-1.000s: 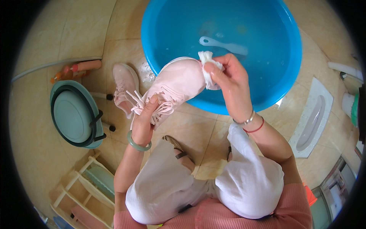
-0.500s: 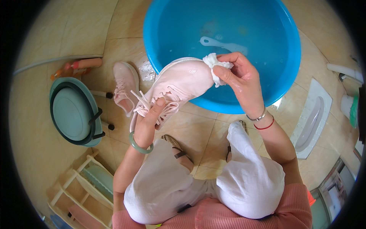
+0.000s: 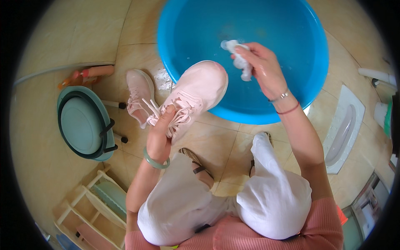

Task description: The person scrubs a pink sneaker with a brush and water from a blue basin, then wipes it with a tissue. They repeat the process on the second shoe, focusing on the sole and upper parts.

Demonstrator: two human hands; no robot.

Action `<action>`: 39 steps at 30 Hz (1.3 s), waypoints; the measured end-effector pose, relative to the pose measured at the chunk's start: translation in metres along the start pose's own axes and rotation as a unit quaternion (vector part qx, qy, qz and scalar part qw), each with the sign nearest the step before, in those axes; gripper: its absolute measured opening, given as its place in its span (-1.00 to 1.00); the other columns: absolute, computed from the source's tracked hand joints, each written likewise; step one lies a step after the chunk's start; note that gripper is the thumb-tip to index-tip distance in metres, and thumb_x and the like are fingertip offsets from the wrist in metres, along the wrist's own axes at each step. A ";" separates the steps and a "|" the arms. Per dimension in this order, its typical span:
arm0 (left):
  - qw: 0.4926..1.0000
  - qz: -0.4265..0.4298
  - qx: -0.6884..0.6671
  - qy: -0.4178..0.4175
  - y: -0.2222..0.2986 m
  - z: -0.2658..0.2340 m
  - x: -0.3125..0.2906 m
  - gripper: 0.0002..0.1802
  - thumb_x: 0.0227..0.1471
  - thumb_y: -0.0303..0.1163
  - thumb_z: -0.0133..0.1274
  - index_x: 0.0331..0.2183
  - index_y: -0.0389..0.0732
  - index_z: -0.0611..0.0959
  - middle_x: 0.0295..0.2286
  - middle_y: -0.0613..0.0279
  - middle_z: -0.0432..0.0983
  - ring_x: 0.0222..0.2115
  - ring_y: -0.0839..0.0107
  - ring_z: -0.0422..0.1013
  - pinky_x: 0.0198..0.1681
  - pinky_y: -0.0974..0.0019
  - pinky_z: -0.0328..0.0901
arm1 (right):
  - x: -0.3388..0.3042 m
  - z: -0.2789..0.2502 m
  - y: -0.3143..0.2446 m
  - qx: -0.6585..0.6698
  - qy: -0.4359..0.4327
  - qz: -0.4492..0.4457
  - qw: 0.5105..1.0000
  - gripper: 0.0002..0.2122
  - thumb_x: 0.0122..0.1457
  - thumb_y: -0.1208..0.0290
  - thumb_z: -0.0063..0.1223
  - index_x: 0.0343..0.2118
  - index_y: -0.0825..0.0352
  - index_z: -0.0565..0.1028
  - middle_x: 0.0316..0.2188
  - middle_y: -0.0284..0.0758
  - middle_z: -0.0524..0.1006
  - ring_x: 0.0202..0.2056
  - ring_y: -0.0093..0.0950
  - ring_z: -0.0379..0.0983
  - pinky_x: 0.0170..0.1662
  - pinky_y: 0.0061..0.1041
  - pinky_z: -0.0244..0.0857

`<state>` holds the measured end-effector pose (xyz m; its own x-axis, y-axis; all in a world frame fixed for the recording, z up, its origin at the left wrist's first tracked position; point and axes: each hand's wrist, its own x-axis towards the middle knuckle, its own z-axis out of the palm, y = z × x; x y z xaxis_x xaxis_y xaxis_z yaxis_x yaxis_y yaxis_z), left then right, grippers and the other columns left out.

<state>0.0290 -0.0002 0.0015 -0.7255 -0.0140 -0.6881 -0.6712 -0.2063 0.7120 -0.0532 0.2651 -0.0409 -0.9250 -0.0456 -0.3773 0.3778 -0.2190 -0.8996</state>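
Observation:
A pink lace-up sneaker (image 3: 203, 85) is gripped at its laces by my left hand (image 3: 159, 135), the thumb lying over them. Its toe is raised over the near rim of a blue basin (image 3: 164, 54). My right hand (image 3: 267, 71) pinches a crumpled wet white cloth (image 3: 241, 62) above the water, apart from the shoe. The matching sneaker (image 3: 140, 89) stands on the tiled floor left of the basin.
At left, folded green basins (image 3: 81, 125) lean by the wall near an orange-pink bottle (image 3: 99, 71). A cream shelf rack (image 3: 89, 200) stands lower left. A white squat toilet (image 3: 345, 127) is set in the floor at right.
The cloth has come off the sneaker's toe and moved up and away over the water with my right hand. My left hand has turned the sneaker, bringing its toe more upright.

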 end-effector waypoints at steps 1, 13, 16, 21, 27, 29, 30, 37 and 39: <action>0.998 -0.013 -0.059 0.001 0.001 0.000 -0.003 -0.52 0.22 -0.18 -0.03 0.03 -0.33 0.47 -0.13 0.19 0.53 -0.13 0.43 0.47 -0.07 0.35 0.35 | -0.007 -0.002 0.005 0.035 0.016 -0.004 0.999 -0.72 0.22 0.28 0.09 -0.16 0.42 0.47 -0.33 -0.34 0.55 -0.38 -0.66 0.39 -0.39 -0.68 0.23; 0.992 -0.029 -0.120 -0.019 -0.002 0.011 -0.005 -0.53 0.24 -0.23 -0.11 0.09 -0.28 0.41 -0.04 0.14 0.47 -0.04 0.30 0.42 0.04 0.19 0.31 | -0.021 0.043 0.009 0.059 0.015 -0.173 0.983 -0.76 0.13 0.45 0.24 -0.18 0.38 0.46 -0.34 -0.41 0.53 -0.34 -0.70 0.42 -0.33 -0.69 0.31; 0.991 -0.021 -0.130 -0.022 -0.006 0.008 -0.003 -0.54 0.23 -0.23 -0.09 0.08 -0.27 0.42 -0.05 0.16 0.48 -0.05 0.32 0.43 0.02 0.20 0.32 | -0.021 0.049 0.015 0.084 0.037 -0.160 0.983 -0.77 0.15 0.41 0.23 -0.23 0.38 0.44 -0.40 -0.43 0.50 -0.39 -0.72 0.37 -0.37 -0.69 0.28; 0.991 -0.018 -0.130 -0.023 -0.009 0.016 -0.001 -0.55 0.23 -0.24 -0.10 0.08 -0.27 0.42 -0.05 0.20 0.48 -0.06 0.34 0.43 0.01 0.21 0.32 | -0.030 0.051 0.036 0.134 0.091 -0.141 0.977 -0.78 0.17 0.38 0.20 -0.28 0.37 0.40 -0.42 -0.44 0.46 -0.43 -0.73 0.33 -0.41 -0.68 0.24; 0.979 -0.020 -0.193 -0.057 -0.003 0.016 -0.002 -0.55 0.23 -0.28 -0.12 0.10 -0.27 0.41 -0.03 0.19 0.48 -0.04 0.31 0.43 0.02 0.20 0.32 | -0.050 0.046 0.056 0.095 0.072 -0.060 0.991 -0.79 0.19 0.37 0.18 -0.26 0.35 0.40 -0.40 -0.43 0.47 -0.42 -0.73 0.36 -0.41 -0.70 0.29; 0.980 -0.022 -0.189 -0.052 -0.004 0.016 -0.002 -0.55 0.23 -0.28 -0.12 0.10 -0.26 0.40 -0.03 0.18 0.48 -0.04 0.30 0.43 0.03 0.20 0.32 | -0.050 0.036 0.043 0.106 0.082 -0.050 0.990 -0.79 0.19 0.38 0.17 -0.24 0.35 0.40 -0.38 -0.41 0.49 -0.41 -0.72 0.39 -0.41 -0.71 0.32; 0.980 -0.025 -0.190 -0.050 -0.004 0.016 -0.002 -0.55 0.23 -0.28 -0.13 0.10 -0.26 0.40 -0.03 0.18 0.48 -0.04 0.31 0.44 0.03 0.19 0.32 | -0.048 0.036 0.034 0.119 0.094 -0.063 0.986 -0.78 0.19 0.38 0.17 -0.23 0.37 0.40 -0.38 -0.41 0.49 -0.40 -0.72 0.39 -0.39 -0.70 0.32; 0.983 -0.025 -0.178 -0.037 -0.007 0.014 -0.003 -0.56 0.23 -0.29 -0.12 0.10 -0.25 0.40 -0.05 0.20 0.49 -0.06 0.33 0.44 0.01 0.20 0.32 | -0.017 0.050 0.005 0.093 0.046 -0.192 0.976 -0.78 0.13 0.44 0.23 -0.24 0.38 0.43 -0.38 -0.41 0.50 -0.39 -0.71 0.39 -0.36 -0.68 0.31; 0.982 -0.026 -0.183 -0.047 -0.010 0.011 0.000 -0.56 0.23 -0.29 -0.11 0.09 -0.25 0.41 -0.05 0.20 0.49 -0.06 0.34 0.44 0.01 0.21 0.32 | -0.011 0.054 0.011 0.082 0.023 -0.184 0.979 -0.79 0.13 0.43 0.24 -0.29 0.37 0.44 -0.43 -0.46 0.48 -0.41 -0.73 0.34 -0.39 -0.70 0.26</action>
<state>0.0342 0.0124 -0.0039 -0.7143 0.0927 -0.6936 -0.6204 -0.5424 0.5664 -0.0408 0.2108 -0.0347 -0.9928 0.1096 -0.0481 0.0047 -0.3658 -0.9307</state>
